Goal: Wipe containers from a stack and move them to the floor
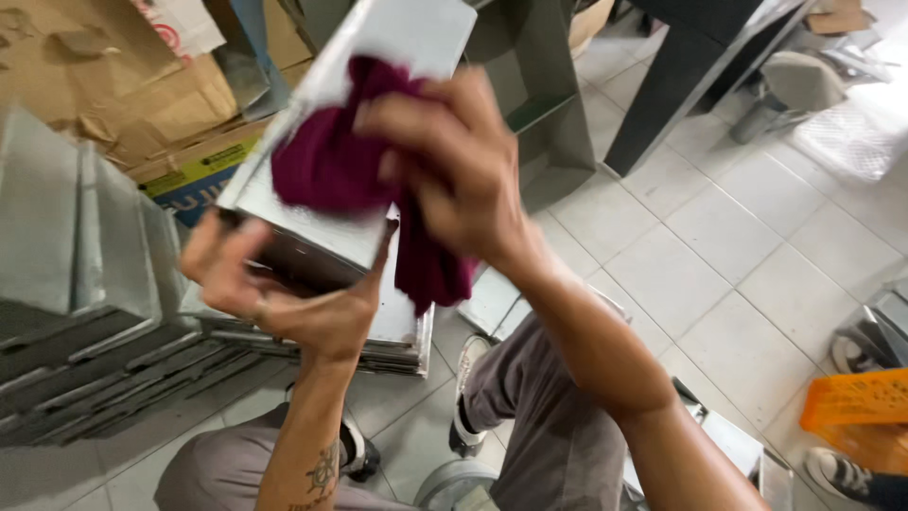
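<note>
The right hand [454, 166] covers much of the crumpled maroon cloth [326, 156] and the flat grey sheet-metal panel [378, 38], whose top corner the frame cuts, while the orange plastic crate [856, 416] at the right edge is perhaps only half shown.

I'm seeing a flat grey metal panel [397, 33] being held tilted up above the floor, its lower edge gripped from below. A crumpled maroon cloth [326, 156] is pressing against its face, one end hanging down past the panel's lower edge.
</note>
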